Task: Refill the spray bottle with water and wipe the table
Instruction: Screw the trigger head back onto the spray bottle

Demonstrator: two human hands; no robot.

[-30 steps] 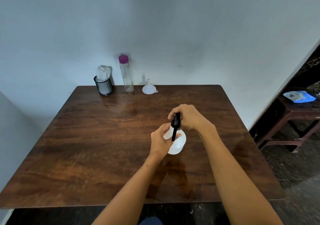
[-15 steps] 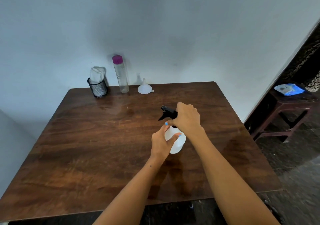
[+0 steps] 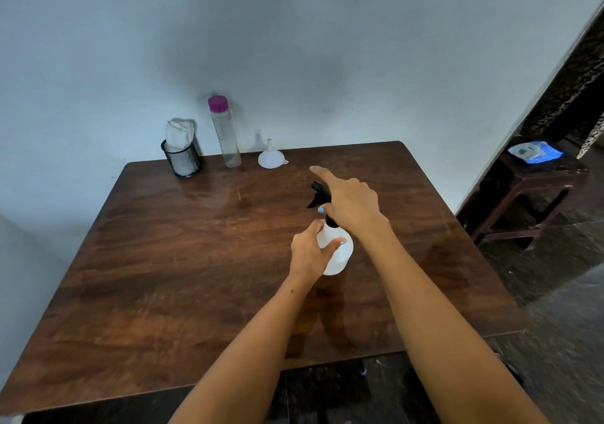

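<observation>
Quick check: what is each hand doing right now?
Left hand: grips the spray bottle body.
Right hand: on the black spray head, index finger extended.

Table (image 3: 196, 276) left half & near edge: bare wood, open for passing | back edge blocked: mesh cup (image 3: 181, 162), tall bottle (image 3: 225, 132), funnel (image 3: 270, 157) in a row by wall | centre-right: spray bottle (image 3: 336, 253) w/ both hands on it | stool (image 3: 536, 191) off table, right.

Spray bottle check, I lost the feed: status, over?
Left hand grips spray bottle body, upright on table. Right hand on black spray head, index finger out. Nothing in the way.
</observation>
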